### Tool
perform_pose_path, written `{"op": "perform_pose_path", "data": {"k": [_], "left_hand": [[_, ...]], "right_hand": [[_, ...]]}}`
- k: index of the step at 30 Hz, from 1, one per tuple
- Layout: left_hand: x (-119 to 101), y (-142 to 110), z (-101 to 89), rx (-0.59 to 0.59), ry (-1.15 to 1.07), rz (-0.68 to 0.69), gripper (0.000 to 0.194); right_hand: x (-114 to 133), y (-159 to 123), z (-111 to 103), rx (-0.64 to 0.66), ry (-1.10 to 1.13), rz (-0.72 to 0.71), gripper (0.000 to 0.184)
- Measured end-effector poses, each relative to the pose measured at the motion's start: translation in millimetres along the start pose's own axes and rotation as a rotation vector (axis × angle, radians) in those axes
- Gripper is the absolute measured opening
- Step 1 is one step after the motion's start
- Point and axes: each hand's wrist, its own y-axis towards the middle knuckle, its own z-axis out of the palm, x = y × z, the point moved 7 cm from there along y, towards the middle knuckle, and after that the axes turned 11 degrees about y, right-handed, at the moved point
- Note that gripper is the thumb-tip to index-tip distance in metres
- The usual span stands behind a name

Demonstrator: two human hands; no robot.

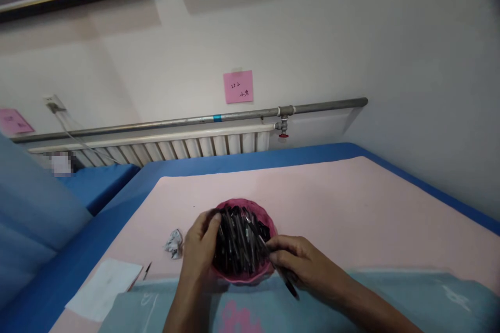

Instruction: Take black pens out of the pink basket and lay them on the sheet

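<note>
A pink basket [272,217] full of black pens [235,242] sits in the middle, near the front edge of the pink sheet. My left hand [200,243] is closed at the basket's left rim, thumb toward the pens; dark pen ends by the fingertips partly hide the grip. On the right side, my right hand [292,261] pinches a dark pen [289,287] that slants down over the rim. Its upper part overlaps the other pens, so I cannot tell whether more than one is held.
Left of the basket lie crumpled paper [174,244], a white sheet [104,290] and a loose pen [147,270]. A pink sheet [312,192] covers the blue bed-like surface [250,161]. Blue-green cloth [398,296] lies along the front. A radiator [203,145] lines the wall.
</note>
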Motion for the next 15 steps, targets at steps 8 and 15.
{"op": "perform_pose_path", "data": {"k": [8,15], "left_hand": [[-2.9,-24.8,63.4,0.489,-0.532,-0.214,0.026],[0.1,-17.6,52.3,0.352,-0.569,-0.191,0.026]], "right_hand": [[-3.8,-1.6,11.4,0.101,0.096,0.052,0.009],[-1.5,-2.5,4.2,-0.029,0.007,0.013,0.009]]}}
